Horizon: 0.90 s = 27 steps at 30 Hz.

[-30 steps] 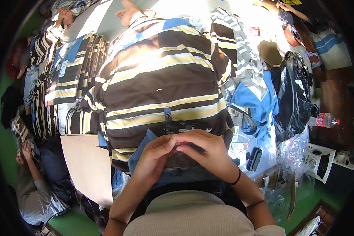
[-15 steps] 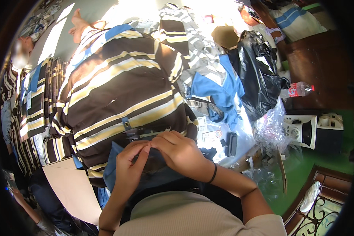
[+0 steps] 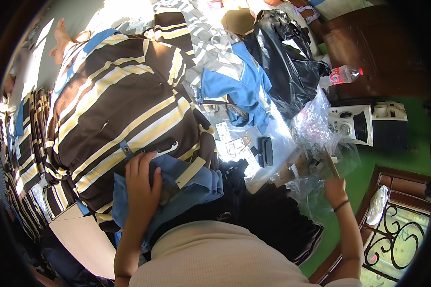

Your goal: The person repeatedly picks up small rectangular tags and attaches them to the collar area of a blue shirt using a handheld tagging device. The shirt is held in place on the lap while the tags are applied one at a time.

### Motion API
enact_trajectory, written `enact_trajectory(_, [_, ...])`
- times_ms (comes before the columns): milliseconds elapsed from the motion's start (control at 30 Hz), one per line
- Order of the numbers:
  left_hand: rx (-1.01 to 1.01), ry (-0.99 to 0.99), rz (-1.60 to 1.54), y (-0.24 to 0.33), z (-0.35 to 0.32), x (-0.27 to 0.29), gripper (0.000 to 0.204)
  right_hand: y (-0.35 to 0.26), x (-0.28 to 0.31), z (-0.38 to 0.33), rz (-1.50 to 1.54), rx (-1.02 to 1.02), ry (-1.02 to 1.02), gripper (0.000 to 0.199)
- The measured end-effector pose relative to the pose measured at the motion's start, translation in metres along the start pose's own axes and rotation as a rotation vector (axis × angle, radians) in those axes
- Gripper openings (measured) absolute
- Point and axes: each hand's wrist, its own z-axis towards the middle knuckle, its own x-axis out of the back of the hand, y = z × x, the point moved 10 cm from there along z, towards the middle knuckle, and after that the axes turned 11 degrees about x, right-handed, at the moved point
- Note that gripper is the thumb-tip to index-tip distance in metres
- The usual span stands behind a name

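A brown shirt (image 3: 115,110) with cream and yellow stripes lies spread out in front of me, its blue collar (image 3: 187,184) toward me. My left hand (image 3: 141,184) rests flat on the collar area with fingers apart. My right hand (image 3: 335,189) is out to the right, fingers closed on crumpled clear plastic wrapping (image 3: 316,136) and something thin in it that I cannot make out. A dark band sits on that wrist.
More striped shirts (image 3: 26,143) are stacked at the left. A blue garment (image 3: 237,83) and a black plastic bag (image 3: 285,57) lie behind. Paper tags (image 3: 232,143), a small black object (image 3: 266,150), a water bottle (image 3: 342,75) and a white appliance (image 3: 354,123) sit at the right. White card (image 3: 81,239) lies lower left.
Both hands were together at the shirt's collar. Now my right hand has moved off to the right onto the plastic wrapping, and my left hand stays on the collar. The view has swung right.
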Motion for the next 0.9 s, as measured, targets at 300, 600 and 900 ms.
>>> enact_trajectory(300, [-0.026,0.015,0.001,0.003,-0.001,0.002,0.030,0.009,-0.110,-0.070,0.194,-0.371,-0.129,0.006])
enact_trajectory(600, [0.003,0.026,-0.036,-0.002,-0.003,0.004,0.030,0.043,-0.230,-0.069,0.849,-0.480,-0.116,0.017])
enact_trajectory(900, [-0.012,0.016,-0.060,-0.003,-0.003,0.005,0.028,0.070,-0.297,-0.093,1.689,-0.641,0.189,0.017])
